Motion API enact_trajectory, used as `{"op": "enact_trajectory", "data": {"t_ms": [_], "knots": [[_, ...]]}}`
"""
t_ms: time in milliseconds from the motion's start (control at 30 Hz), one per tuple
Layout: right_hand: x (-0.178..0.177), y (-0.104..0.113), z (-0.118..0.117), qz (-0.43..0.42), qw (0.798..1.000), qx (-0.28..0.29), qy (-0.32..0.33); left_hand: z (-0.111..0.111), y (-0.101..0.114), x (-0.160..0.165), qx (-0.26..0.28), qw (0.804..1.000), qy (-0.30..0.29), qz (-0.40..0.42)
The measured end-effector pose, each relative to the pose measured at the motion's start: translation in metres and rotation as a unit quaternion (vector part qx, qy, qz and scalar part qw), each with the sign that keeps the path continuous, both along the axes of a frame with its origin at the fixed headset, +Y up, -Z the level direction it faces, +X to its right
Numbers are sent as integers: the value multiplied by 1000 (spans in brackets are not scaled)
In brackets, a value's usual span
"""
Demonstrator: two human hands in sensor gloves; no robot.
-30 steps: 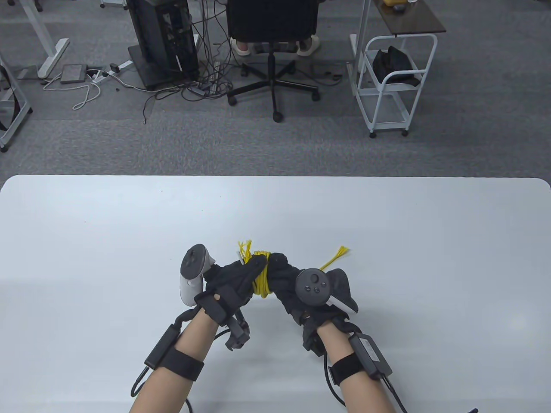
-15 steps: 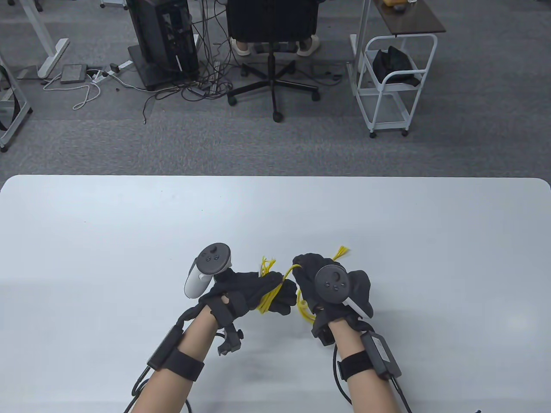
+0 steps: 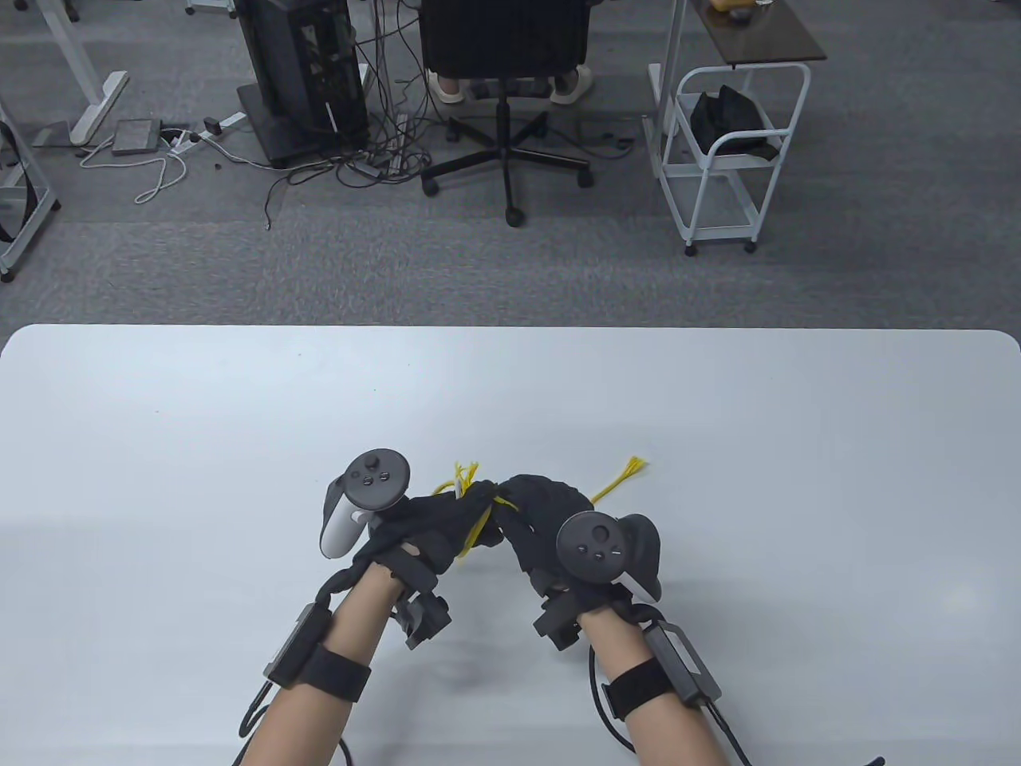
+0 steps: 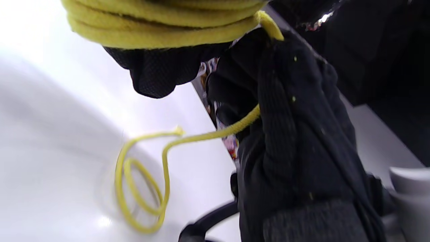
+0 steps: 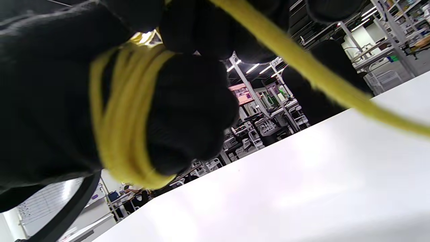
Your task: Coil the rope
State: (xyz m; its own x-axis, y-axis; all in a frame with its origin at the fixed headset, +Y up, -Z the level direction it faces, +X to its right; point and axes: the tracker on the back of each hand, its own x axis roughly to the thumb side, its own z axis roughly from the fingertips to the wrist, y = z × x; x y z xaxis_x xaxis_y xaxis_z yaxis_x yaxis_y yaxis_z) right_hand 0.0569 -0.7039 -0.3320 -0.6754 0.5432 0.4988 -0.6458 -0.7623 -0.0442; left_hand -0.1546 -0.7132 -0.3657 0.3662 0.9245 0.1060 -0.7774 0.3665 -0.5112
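1. Several turns of the yellow rope (image 3: pixel 481 523) already sit wound around the left hand (image 3: pixel 435 527) — the right wrist view shows them stacked snug side by side across the glove, and the left wrist view shows the same band at its top edge.
2. The left hand, just above the white table (image 3: pixel 239 415), serves as the spool; its fingers look curled inside the wraps, though how tightly they press I cannot tell.
3. The right hand (image 3: pixel 542 519) touches the left and grips the working strand; the left wrist view shows rope entering its closed fist at the top and leaving below.
4. What is left: a slack tail lies looped on the table under the hands in the left wrist view, and a frayed end (image 3: pixel 622 472) lies on the table just beyond the right hand.
5. A second frayed end (image 3: pixel 465 472) sticks up between the hands — likely the start of the coil.
6. My judgement: well past halfway; a few more wraps remain, then the coil comes off the hand.
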Motion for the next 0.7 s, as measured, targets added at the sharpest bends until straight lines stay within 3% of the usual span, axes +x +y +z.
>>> {"op": "enact_trajectory", "data": {"t_ms": [300,533,700], "knots": [[-16,-1,8,6,1000,0,31,1,7,-5,33,997,60,23],[-21,-9,7,35,998,-19,54,4,17,-7,97,988,111,37],[-29,-17,7,72,994,-42,73,5,20,-11,110,984,113,85]]}}
